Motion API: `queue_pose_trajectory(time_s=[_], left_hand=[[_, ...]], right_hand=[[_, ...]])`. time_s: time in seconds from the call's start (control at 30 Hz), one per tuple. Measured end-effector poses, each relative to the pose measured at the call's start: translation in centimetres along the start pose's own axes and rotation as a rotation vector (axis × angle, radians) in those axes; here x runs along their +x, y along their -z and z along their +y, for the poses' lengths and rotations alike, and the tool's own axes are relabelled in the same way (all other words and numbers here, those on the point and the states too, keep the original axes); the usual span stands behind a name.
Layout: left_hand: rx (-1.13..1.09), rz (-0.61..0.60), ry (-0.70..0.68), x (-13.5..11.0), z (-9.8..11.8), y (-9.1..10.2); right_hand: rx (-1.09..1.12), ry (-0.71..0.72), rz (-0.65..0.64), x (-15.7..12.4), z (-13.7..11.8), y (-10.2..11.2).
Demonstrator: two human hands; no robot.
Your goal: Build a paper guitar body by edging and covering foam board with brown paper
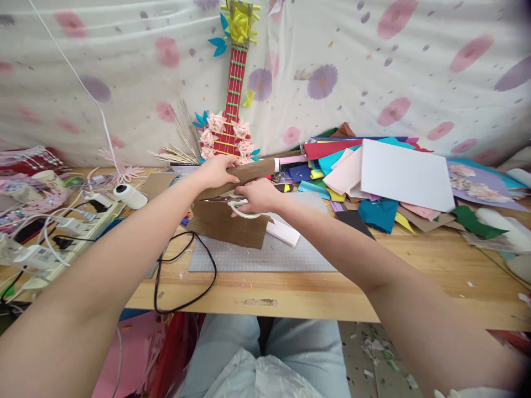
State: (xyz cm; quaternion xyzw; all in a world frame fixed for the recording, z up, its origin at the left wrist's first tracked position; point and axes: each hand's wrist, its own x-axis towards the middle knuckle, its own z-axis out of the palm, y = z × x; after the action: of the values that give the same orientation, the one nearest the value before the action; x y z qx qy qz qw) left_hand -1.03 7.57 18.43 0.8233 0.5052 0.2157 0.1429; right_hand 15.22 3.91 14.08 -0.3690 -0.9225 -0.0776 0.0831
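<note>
Brown sheet's (230, 228) upper pt is pinched in your L hand (219, 170); your R hand (259, 195), curled round white-handled scissors (245, 215), is nr sheet's mid.

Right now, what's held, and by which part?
Left hand: brown sheet, by its upper edge. Right hand: scissors, by the white handle.

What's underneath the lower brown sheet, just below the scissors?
Under the brown sheet is a grey gridded mat, with a white block peeking out at its right. Whatever else the sheet covers can't be seen.
</note>
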Motion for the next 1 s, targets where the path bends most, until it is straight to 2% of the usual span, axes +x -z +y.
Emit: queue_pose_trajectory(time_s=[0.17,0.3,0.6,0.77,1.0], left_hand=[[0.032,-0.028,-0.038,-0.2,-0.1,0.1],[-0.042,-0.046,-0.022,-0.3,0.4,0.2],[-0.158,-0.048,-0.039,0.0,0.9,-0.2],[-0.211,-0.011,-0.042,0.1,0.5,-0.3],[-0.188,-0.019,-0.051,0.1,0.6,-0.4]], right_hand=[[-0.013,0.027,-0.023,0.0,0.2,0.1],[0.017,0.036,-0.026,0.0,0.2,0.2],[0.079,0.023,-0.052,0.7,-1.4,0.4],[0.034,0.032,-0.064,0.8,-1.5,0.7],[-0.007,0.091,-0.041,0.7,-1.5,0.5]])
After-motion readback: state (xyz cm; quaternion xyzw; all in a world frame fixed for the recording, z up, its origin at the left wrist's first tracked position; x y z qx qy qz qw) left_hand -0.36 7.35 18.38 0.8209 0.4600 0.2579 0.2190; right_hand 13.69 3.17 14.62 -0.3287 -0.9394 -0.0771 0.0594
